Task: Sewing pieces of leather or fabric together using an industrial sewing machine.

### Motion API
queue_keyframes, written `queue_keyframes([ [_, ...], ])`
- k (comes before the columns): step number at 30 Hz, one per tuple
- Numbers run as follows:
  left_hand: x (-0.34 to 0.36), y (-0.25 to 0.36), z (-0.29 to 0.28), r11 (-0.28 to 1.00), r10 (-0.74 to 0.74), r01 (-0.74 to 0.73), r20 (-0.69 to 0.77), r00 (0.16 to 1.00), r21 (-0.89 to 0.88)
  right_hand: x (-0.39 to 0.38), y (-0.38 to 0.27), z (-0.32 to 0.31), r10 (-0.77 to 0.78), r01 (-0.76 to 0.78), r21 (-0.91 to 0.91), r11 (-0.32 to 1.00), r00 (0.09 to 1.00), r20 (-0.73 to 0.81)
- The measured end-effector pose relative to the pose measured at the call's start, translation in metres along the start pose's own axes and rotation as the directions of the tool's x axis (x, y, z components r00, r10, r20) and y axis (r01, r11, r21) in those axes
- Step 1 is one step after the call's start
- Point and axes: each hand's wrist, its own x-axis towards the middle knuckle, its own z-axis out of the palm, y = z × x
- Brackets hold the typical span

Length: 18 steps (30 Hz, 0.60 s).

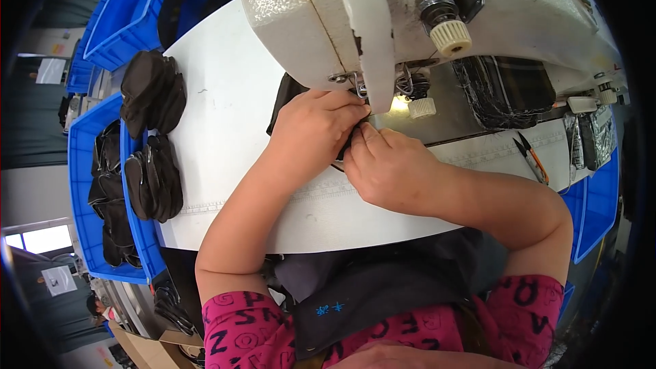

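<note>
Under the head of a white sewing machine, my left hand and my right hand meet close to the needle area. Both are closed, fingers pinched on a piece of black fabric. Part of the fabric shows beyond my left hand, and a dark bit shows between my fingertips; my hands hide most of it. The machine's small lamp lights the spot just right of my fingertips.
Black pouches are piled at the table's left, beside a blue bin holding more. On the right lie stacked black fabric pieces and thread snips with orange handles. A ruler strip crosses the white table.
</note>
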Motion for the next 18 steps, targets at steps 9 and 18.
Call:
queue_keyframes([
  [9, -0.002, -0.003, 0.011, 0.996, 0.027, -0.018, -0.107, 0.994, 0.083, 0.002, 0.005, 0.003, 0.026, -0.024, 0.037, 0.999, 0.998, -0.062],
  [18, -0.006, -0.002, 0.001, 0.989, 0.078, -0.070, -0.053, 0.996, 0.133, 0.001, 0.006, -0.004, 0.016, -0.015, 0.016, 1.000, 0.999, -0.037],
])
